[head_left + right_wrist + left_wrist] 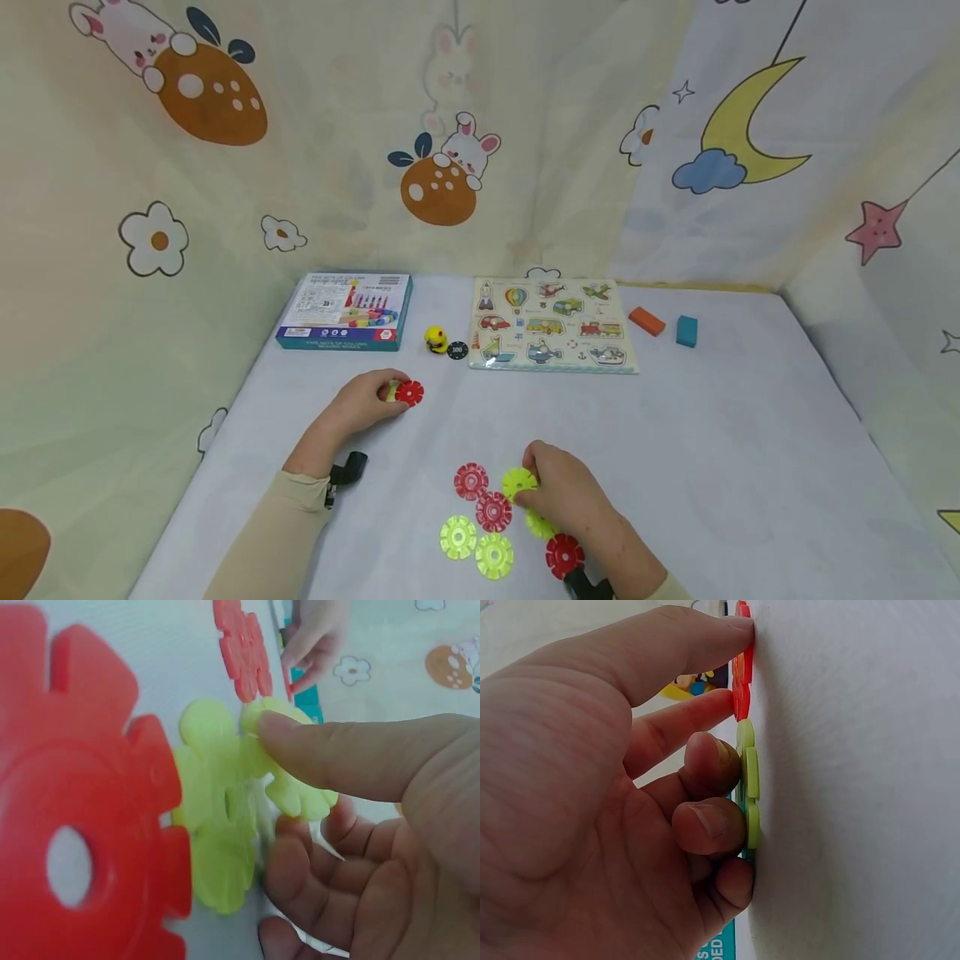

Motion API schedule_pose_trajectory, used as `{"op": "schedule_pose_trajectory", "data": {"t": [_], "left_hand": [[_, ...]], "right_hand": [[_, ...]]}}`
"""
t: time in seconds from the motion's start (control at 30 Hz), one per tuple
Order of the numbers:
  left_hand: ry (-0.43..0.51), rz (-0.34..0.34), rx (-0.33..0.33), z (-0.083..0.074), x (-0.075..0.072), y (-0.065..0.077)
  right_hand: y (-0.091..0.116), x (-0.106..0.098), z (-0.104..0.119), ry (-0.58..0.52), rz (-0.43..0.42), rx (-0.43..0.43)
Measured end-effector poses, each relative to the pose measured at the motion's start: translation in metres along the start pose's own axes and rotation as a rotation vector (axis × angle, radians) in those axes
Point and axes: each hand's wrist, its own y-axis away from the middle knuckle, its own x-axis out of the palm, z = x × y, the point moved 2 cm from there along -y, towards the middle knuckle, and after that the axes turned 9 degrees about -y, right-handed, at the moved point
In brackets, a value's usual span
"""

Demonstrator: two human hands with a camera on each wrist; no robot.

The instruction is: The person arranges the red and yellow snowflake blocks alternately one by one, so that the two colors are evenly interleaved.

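Observation:
My left hand (363, 402) pinches a red snowflake disc (410, 393) between thumb and a finger, low over the white tabletop. In the left wrist view a yellow-green disc (752, 772) sits beside the red one, against the curled fingers. Nearer the front edge, my right hand (570, 490) pinches a yellow-green snowflake disc (518, 482), seen tilted in the right wrist view. Another yellow-green disc (540, 524) lies partly hidden under that hand, with a red disc (564, 556) by the wrist. Two pinkish-red discs (493, 511) and two yellow-green discs (458, 537) lie to its left.
A boxed set (341, 312) stands at the back left. Next to it are a small yellow toy (436, 339) and a black "100" chip (457, 351). A vehicle picture board (551, 323) lies at the back middle, with orange (647, 322) and teal blocks (686, 331) to its right.

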Motion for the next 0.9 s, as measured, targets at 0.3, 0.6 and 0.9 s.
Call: {"op": "schedule_pose_trajectory", "data": {"t": [0.3,0.6,0.9], "left_hand": [[-0.004,-0.004,0.002,0.002,0.003,-0.002],[-0.012,-0.002,-0.005,0.002,0.003,-0.002],[-0.008,-0.011,0.000,0.002,0.002,-0.002]], "right_hand": [[0.003,-0.017,0.001,-0.273,0.087,-0.047],[-0.005,-0.043,0.017,-0.443,0.038,-0.063],[-0.028,-0.051,0.045,-0.417,-0.096,-0.109]]}}
